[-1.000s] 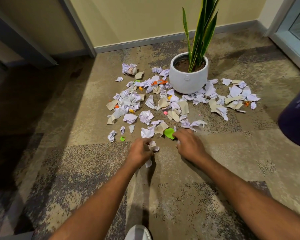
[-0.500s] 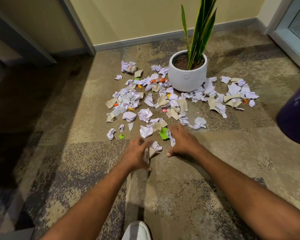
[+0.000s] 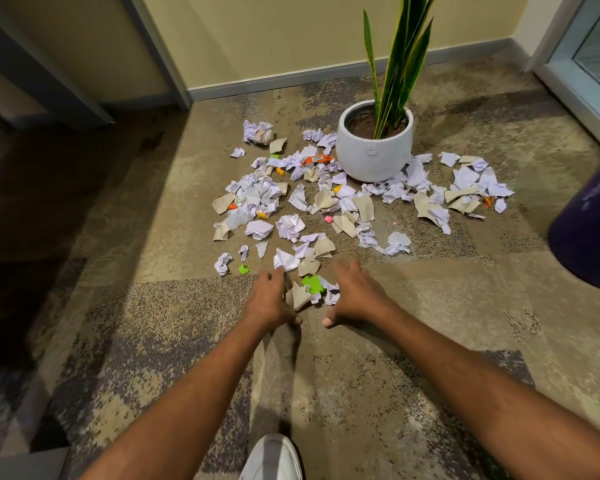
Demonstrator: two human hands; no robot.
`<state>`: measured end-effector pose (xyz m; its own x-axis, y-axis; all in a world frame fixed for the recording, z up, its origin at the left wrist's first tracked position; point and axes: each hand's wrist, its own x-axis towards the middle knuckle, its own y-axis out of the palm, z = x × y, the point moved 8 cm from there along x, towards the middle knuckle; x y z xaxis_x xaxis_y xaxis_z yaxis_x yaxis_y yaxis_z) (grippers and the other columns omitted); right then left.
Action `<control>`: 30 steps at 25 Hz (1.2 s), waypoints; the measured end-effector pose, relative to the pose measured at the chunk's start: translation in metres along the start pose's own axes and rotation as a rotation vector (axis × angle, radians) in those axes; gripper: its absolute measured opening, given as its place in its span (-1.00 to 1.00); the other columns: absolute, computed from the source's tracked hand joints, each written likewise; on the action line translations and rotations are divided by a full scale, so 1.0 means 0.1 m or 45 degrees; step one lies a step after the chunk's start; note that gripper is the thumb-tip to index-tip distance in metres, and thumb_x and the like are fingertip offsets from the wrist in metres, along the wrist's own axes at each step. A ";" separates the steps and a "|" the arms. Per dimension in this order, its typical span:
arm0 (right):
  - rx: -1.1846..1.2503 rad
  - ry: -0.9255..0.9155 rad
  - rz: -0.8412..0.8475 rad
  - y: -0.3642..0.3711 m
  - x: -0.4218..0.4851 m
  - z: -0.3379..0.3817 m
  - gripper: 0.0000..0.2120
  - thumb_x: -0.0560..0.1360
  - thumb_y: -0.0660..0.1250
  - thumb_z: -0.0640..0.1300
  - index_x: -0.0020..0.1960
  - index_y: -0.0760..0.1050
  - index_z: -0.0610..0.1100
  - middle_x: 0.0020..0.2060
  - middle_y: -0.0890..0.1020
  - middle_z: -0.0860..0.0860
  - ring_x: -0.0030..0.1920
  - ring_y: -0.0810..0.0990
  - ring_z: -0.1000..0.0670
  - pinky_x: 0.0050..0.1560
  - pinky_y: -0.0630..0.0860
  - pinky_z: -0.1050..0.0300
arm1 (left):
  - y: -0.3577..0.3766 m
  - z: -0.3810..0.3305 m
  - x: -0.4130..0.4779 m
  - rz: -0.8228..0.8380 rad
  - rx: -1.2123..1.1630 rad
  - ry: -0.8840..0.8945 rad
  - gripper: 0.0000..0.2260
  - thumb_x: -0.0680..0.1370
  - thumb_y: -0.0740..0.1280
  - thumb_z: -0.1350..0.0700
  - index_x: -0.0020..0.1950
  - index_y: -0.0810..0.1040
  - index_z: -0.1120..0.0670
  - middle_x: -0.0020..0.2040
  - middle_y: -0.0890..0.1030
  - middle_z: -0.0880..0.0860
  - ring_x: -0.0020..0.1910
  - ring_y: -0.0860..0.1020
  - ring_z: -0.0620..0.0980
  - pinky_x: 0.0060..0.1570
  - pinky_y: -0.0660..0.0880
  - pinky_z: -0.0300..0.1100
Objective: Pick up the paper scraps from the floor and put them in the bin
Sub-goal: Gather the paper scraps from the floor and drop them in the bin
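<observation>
Many crumpled white, beige, green and orange paper scraps (image 3: 291,226) lie spread on the carpet in front of me, reaching around a plant pot. A small heap of scraps (image 3: 309,292), beige, bright green and white, lies nearest to me. My left hand (image 3: 271,301) presses on the floor against the heap's left side. My right hand (image 3: 357,294) does the same on its right, fingers spread and thumb pointing inward. Both hands cup the heap between them without gripping it. The dark purple bin (image 3: 589,233) stands at the right edge, partly cut off.
A white pot with a tall green plant (image 3: 374,147) stands among the scraps near the wall. A glass door frame (image 3: 575,81) is at the far right. A dark doorway lies to the left. My white shoe (image 3: 274,459) shows at the bottom edge.
My left hand has let go of the scraps it gripped and opened. Both hands have drawn the green, beige and white scraps together into a heap between them.
</observation>
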<state>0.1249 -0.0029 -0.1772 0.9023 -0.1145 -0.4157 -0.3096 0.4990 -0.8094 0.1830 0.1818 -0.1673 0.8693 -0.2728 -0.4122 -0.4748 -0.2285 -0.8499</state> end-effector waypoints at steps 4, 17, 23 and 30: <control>-0.014 -0.021 -0.017 0.03 0.15 0.27 0.31 0.16 0.79 0.16 0.66 0.07 -0.07 0.59 0.13 -0.22 0.56 0.32 -0.34 0.47 0.45 -0.25 | -0.11 -0.04 0.13 0.009 0.009 -0.011 0.30 0.27 0.76 0.05 0.74 -0.07 0.03 0.72 -0.06 0.17 0.66 0.19 0.27 0.56 0.36 0.11; 0.150 -0.163 -0.087 0.22 0.20 0.65 -0.28 0.42 0.63 -0.08 0.45 0.34 -0.06 0.38 0.34 -0.17 0.33 0.46 -0.30 0.19 0.55 -0.16 | -0.20 -0.04 0.23 -0.110 -0.190 0.191 -0.70 0.35 0.53 0.36 -0.05 0.70 0.01 -0.03 0.67 0.08 -0.03 0.65 0.10 -0.16 0.47 -0.11; 0.604 -0.062 -0.126 0.29 0.07 0.62 -0.42 0.44 0.44 -0.25 0.41 0.44 0.07 0.24 0.51 -0.08 0.19 0.57 -0.18 0.15 0.63 -0.19 | 0.05 0.17 -0.03 -0.181 -0.792 -0.150 -0.85 0.49 0.43 0.39 -0.15 0.68 0.15 -0.29 0.66 0.14 -0.31 0.55 0.04 -0.26 0.46 -0.08; 1.028 0.159 -0.086 0.06 0.03 0.29 -0.39 0.32 0.53 -0.27 0.26 0.55 0.19 0.09 0.71 0.09 0.10 0.68 -0.03 0.18 0.68 -0.10 | 0.08 -0.23 -0.04 -0.073 -1.313 -0.260 -0.76 0.45 0.40 0.52 0.01 0.72 0.28 -0.21 0.72 0.18 -0.34 0.68 0.03 -0.39 0.61 -0.16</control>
<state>0.1347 0.0249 -0.1718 0.8563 -0.2376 -0.4587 0.0985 0.9468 -0.3065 0.1729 0.1599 -0.1648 0.8552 -0.0958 -0.5094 -0.2363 -0.9467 -0.2187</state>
